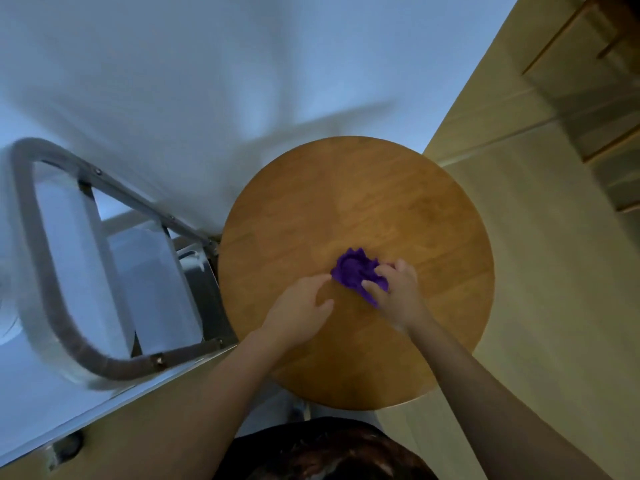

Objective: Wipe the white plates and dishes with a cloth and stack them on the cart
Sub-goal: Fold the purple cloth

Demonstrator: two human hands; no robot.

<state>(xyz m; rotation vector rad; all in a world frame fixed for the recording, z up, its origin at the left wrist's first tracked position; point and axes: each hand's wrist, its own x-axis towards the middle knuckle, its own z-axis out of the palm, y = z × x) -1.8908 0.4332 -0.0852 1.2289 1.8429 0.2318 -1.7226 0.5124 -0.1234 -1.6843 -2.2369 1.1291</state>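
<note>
A crumpled purple cloth [353, 271] lies on a round wooden table [381, 202]. My right hand [394, 289] grips the cloth's right side with curled fingers. My left hand [301, 303] rests on the table just left of the cloth, fingers relaxed, a fingertip close to the cloth's edge. To the left stands a metal cart [45, 271] with a curved grey handle, blurred by motion. White shapes [152, 282] show inside the cart, too blurred to tell what they are. No plate lies on the table.
A white wall fills the upper left. Pale flooring [540, 306] runs along the right, with wooden furniture [602, 98] at the top right. The cart's frame touches the table's left edge.
</note>
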